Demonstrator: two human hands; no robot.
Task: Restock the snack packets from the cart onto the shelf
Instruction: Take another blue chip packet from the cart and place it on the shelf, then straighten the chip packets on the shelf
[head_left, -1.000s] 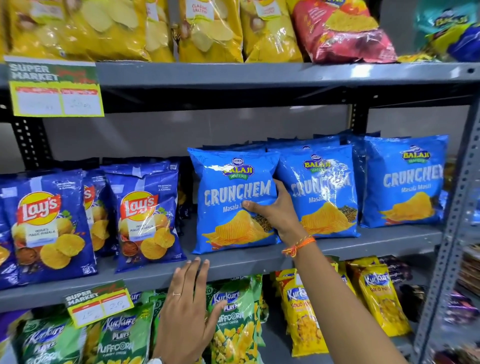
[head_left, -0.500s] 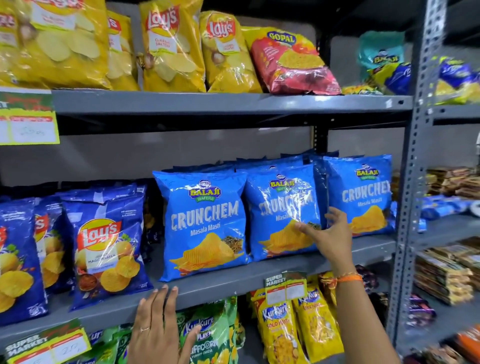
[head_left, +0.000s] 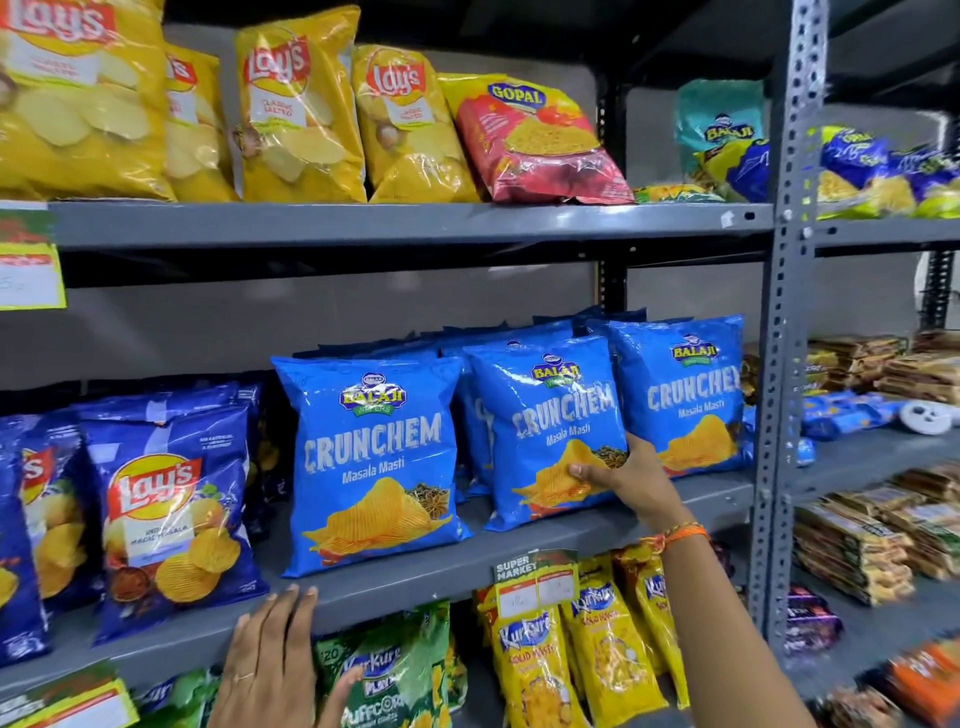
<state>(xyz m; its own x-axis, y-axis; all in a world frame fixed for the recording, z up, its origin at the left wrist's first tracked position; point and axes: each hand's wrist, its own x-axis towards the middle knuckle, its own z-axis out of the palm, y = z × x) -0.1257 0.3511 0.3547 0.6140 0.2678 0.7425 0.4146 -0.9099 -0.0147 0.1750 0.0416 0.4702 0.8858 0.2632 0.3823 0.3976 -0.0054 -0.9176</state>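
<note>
Three blue Crunchem packets stand upright in a row on the middle grey shelf (head_left: 415, 577). My right hand (head_left: 631, 480) grips the lower right corner of the middle Crunchem packet (head_left: 545, 415), thumb across its front. The left Crunchem packet (head_left: 371, 462) and the right Crunchem packet (head_left: 685, 395) stand untouched on either side. My left hand (head_left: 272, 660) lies flat, fingers spread, against the shelf's front edge below the left packet and holds nothing. The cart is out of view.
Blue Lay's packets (head_left: 166, 514) fill the shelf's left side. Yellow Lay's bags (head_left: 296, 114) and a red Gopal bag (head_left: 535, 145) sit on the upper shelf. Kurkure packs (head_left: 535, 660) hang below. A grey upright post (head_left: 784, 364) divides off another rack at right.
My right hand left the left Crunchem packet, moved right and took hold of the middle one. The view swung left to right; my left hand stayed on the shelf edge.
</note>
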